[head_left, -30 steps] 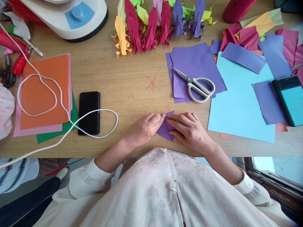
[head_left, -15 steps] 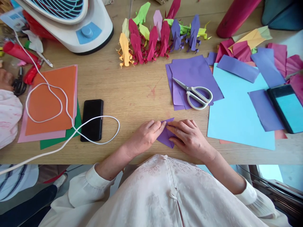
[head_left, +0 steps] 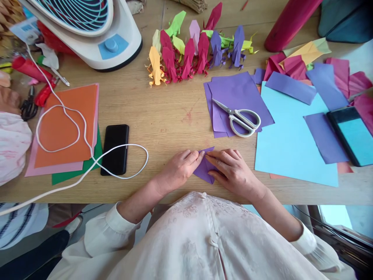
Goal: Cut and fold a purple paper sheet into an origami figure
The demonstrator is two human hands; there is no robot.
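Close to the table's front edge, a small folded piece of purple paper (head_left: pixel 205 171) lies between my two hands. My left hand (head_left: pixel 182 167) has its fingers bunched together and pinches the paper's upper left part. From the right, my right hand (head_left: pixel 233 169) presses thumb and fingers on its right side, hiding that part. Beyond them, white-handled scissors (head_left: pixel 245 122) rest partly spread on a stack of purple sheets (head_left: pixel 241 87). Folded paper insects (head_left: pixel 188 64) in yellow, red, green, pink and purple stand in rows farther back.
Left lie a phone (head_left: pixel 115 149), a white cable (head_left: pixel 128 145) and orange paper (head_left: pixel 62 132). A fan (head_left: pixel 125 39) stands behind. Right are a light blue sheet (head_left: pixel 291 144), another phone (head_left: pixel 351 134), paper scraps (head_left: pixel 291 87) and a red cylinder (head_left: pixel 288 27). A co-worker's sleeve (head_left: pixel 13 146) shows far left.
The view has tilted up slightly, so the far objects sit a little lower. My hands keep nearly the same hold on the purple paper.
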